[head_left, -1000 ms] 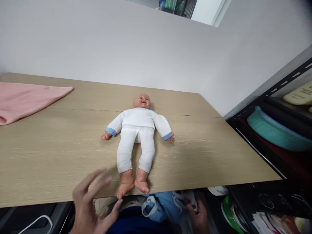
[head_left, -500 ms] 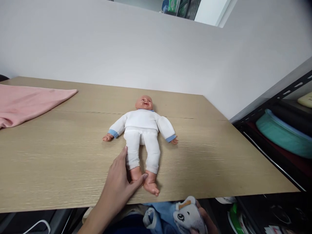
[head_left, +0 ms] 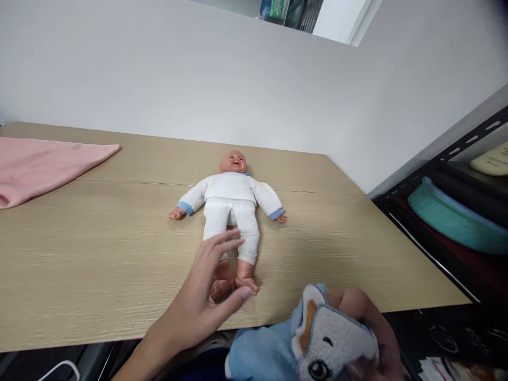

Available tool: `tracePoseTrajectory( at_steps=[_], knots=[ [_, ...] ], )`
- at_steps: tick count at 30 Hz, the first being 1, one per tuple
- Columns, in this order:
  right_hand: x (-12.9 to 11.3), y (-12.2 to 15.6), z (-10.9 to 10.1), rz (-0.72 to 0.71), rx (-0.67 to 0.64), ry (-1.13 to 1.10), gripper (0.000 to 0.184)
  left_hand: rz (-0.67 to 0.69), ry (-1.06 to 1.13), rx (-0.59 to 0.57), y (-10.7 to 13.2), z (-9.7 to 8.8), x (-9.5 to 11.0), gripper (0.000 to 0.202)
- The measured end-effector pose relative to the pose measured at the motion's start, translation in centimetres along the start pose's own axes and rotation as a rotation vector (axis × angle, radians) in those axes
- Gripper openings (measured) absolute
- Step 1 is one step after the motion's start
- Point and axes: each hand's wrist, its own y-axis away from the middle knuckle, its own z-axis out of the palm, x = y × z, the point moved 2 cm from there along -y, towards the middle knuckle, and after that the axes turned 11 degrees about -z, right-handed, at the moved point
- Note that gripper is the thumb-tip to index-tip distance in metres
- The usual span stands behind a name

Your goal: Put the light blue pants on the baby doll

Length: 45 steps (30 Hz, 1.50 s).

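A baby doll (head_left: 230,185) in a white top and trousers with blue cuffs lies on its back on the wooden table (head_left: 119,264), feet toward me. Over its lower legs is my left hand (head_left: 200,296), open, with fingers and thumb spread; whether it touches the legs I cannot tell. Low on the right, my right hand (head_left: 369,317) grips a light-blue plush cloth piece (head_left: 264,349) bearing a white animal face with an eye and an orange patch. This piece hangs at the table's front edge, and its lower part is cut off by the frame.
A pink cloth (head_left: 47,164) lies at the table's left. On the right stands a black metal shelf (head_left: 420,233) with a teal item (head_left: 456,219) on it. A pale wall (head_left: 178,74) rises behind the table.
My right hand has raised the blue plush piece up to the table edge. My left hand has moved slightly right from beside the doll's leg, its fingers now over the legs.
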Motion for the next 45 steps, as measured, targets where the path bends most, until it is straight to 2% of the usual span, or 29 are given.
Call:
tracePoseTrajectory(
  at_steps=[1,3,6,8,10,12,14,17,20,23,25,27,29,32,36,41,43,45],
  knots=[
    [-0.2,-1.3,0.3,0.003,-0.001,-0.071,0.034,0.016,0.094,-0.113,-0.2,-0.2,1.0,0.066],
    [-0.5,-3.9,1.1,0.112,-0.233,-0.129,0.036,0.043,0.255,-0.295,-0.7,-0.4,2.9,0.076],
    [-1.4,-7.5,1.8,0.294,-0.468,-0.166,0.032,0.092,0.432,-0.413,-1.9,-0.7,4.8,0.081],
    [-1.9,-9.5,2.1,0.333,-0.554,-0.132,0.033,0.082,0.472,-0.415,-2.5,-1.2,5.3,0.067],
    [-2.2,-11.0,2.3,0.335,-0.59,-0.031,0.035,0.046,0.423,-0.356,-3.0,-2.0,5.0,0.046],
    [-2.2,-12.0,2.3,0.336,-0.627,0.146,0.04,0.016,0.351,-0.271,-3.5,-3.0,4.4,0.028],
    [-1.9,-12.7,2.3,0.332,-0.688,0.338,0.046,0.01,0.309,-0.214,-4.0,-4.2,3.7,0.023],
    [-1.5,-13.3,2.2,0.232,-0.746,0.572,0.042,-0.02,0.17,-0.174,-4.9,-5.7,3.1,0.026],
    [-1.3,-13.8,2.1,0.006,-0.697,0.671,0.026,-0.007,0.041,-0.167,-5.8,-6.7,2.9,0.025],
    [-1.0,-13.8,2.2,-0.104,-0.652,0.453,0.021,0.061,0.086,-0.12,-6.0,-7.5,2.5,0.021],
    [-0.5,-13.6,2.4,-0.059,-0.665,0.3,0.019,0.107,0.205,-0.106,-5.9,-7.8,2.3,0.02],
    [0.2,-13.4,2.6,-0.017,-0.696,0.237,0.017,0.155,0.327,-0.14,-5.6,-7.9,2.1,0.02],
    [0.8,-13.3,2.8,-0.037,-0.735,0.231,0.033,0.203,0.381,-0.18,-5.3,-8.0,2.1,0.018],
    [1.2,-13.7,3.2,-0.177,-0.834,0.323,0.066,0.251,0.353,-0.197,-5.0,-8.3,2.3,0.014],
    [1.4,-14.6,3.8,-0.388,-0.85,0.541,0.069,0.335,0.361,-0.351,-4.9,-8.6,2.9,0.003],
    [2.0,-15.4,5.0,-0.393,-0.961,0.426,0.087,0.307,0.305,-0.491,-4.7,-9.0,3.1,0.006],
    [2.2,-15.6,5.3,-0.426,-0.981,0.39,0.069,0.299,0.251,-0.553,-4.4,-9.2,3.3,0.008],
    [2.2,-15.8,5.3,-0.47,-0.957,0.375,0.036,0.297,0.194,-0.575,-4.1,-9.5,3.5,0.011]
  ],
)
